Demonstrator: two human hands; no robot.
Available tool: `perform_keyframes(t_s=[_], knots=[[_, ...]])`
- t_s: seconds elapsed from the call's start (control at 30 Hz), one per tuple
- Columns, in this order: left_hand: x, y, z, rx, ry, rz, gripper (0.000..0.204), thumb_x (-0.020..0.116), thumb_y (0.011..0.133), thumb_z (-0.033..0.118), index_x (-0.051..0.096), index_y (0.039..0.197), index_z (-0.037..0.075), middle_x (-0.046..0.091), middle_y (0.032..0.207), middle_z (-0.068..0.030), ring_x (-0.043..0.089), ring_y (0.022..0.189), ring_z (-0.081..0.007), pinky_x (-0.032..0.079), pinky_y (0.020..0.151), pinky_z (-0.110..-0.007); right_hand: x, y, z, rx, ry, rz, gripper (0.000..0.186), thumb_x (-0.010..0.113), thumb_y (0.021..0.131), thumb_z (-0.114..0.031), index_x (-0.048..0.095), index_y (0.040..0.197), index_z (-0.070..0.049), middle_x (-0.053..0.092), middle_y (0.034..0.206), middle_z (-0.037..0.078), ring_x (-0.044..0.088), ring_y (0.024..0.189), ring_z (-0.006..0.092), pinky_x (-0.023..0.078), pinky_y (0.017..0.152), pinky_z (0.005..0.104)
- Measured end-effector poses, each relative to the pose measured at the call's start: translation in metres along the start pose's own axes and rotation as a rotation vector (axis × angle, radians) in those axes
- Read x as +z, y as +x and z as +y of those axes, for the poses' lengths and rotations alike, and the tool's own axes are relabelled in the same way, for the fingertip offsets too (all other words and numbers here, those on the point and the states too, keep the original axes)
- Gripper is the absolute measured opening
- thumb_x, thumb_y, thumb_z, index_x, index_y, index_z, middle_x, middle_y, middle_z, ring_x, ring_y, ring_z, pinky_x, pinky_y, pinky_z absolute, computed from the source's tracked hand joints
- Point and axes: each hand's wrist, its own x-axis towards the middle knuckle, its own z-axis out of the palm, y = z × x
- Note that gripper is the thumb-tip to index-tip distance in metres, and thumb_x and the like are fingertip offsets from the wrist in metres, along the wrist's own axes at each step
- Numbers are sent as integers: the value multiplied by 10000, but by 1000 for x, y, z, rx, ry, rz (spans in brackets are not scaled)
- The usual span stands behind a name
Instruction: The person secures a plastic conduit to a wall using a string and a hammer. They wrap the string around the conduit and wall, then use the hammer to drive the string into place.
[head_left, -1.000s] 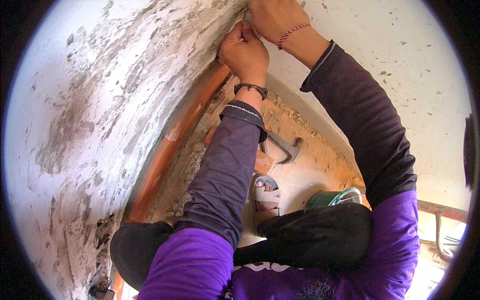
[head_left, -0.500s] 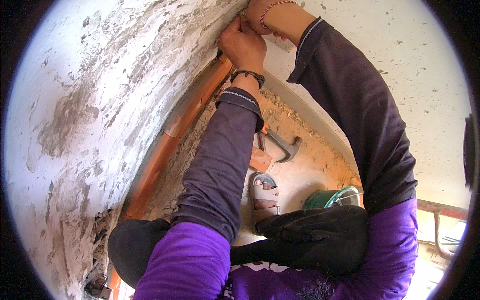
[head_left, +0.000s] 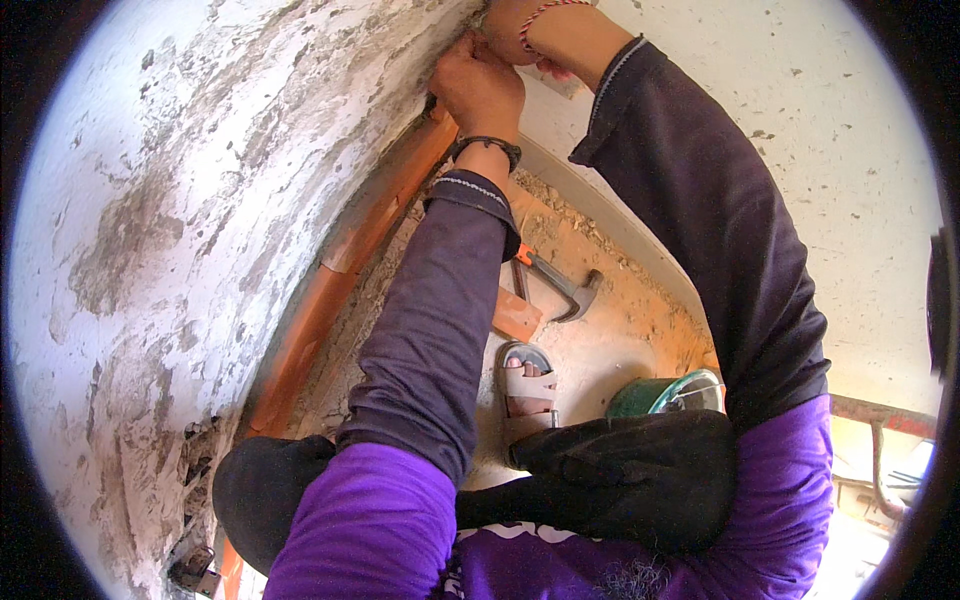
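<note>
At the top of the view both my hands meet in the corner between the stained plaster wall (head_left: 190, 200) and the pale wall (head_left: 800, 70). My left hand (head_left: 480, 88), with a dark bracelet at its wrist, is closed, its fingers bent against the other hand. My right hand (head_left: 515, 30), wearing a red and white braided cord, is curled and partly cut off by the upper rim. Whatever the fingers pinch is hidden. A small red spot shows just under the right palm; I cannot make it out.
Orange wooden trim (head_left: 325, 290) runs along the foot of the left wall. On the dusty floor lie a claw hammer (head_left: 565, 285) and a reddish block (head_left: 517, 314). My sandalled foot (head_left: 528, 388) is close by, with a green bucket (head_left: 640, 397) to its right.
My left hand and forearm have shifted slightly left. The right hand stays at the corner with hardly any movement, and the tools on the floor have not moved.
</note>
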Motion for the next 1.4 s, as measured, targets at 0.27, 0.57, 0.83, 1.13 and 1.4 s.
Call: perform_keyframes(t_s=[0.27, 0.57, 0.83, 1.13, 1.4], knots=[[4, 2, -7, 181, 19, -132, 73, 672, 699, 32, 651, 764, 6, 661, 792, -208, 647, 812, -390, 500, 674, -403, 8, -8, -4, 78, -94, 63, 188, 658, 742, -132, 721, 853, 7, 651, 908, 280, 659, 882, 321, 516, 756, 405], [4, 11, -6, 201, 124, -193, 82, 549, 800, 70, 595, 752, 22, 611, 767, -232, 604, 785, -437, 478, 668, -451, 40, -77, 15, 140, 486, 893, 243, 640, 737, -82, 606, 943, 43, 592, 624, 242, 610, 612, 413, 505, 579, 456], [3, 12, -6, 182, 110, -174, 154, 536, 860, 147, 645, 837, 42, 637, 809, -215, 609, 786, -429, 484, 691, -485, 67, -49, 32, 217, 218, 904, 122, 603, 776, -95, 582, 836, 9, 606, 632, 201, 619, 568, 363, 496, 513, 441], [4, 14, -7, 193, 29, -137, 180, 543, 880, 173, 667, 802, 69, 648, 766, -174, 622, 740, -392, 482, 669, -449, 77, -42, 35, 222, 39, 923, 136, 546, 812, -116, 575, 728, -13, 594, 636, 160, 612, 538, 331, 489, 474, 426], [-16, 10, 10, 169, 159, -188, 150, 577, 816, 36, 658, 924, -29, 644, 847, -260, 625, 857, -433, 485, 759, -472, 77, -41, 31, 258, 56, 892, 113, 513, 822, -100, 561, 790, -3, 632, 676, 194, 636, 563, 339, 509, 498, 420]])
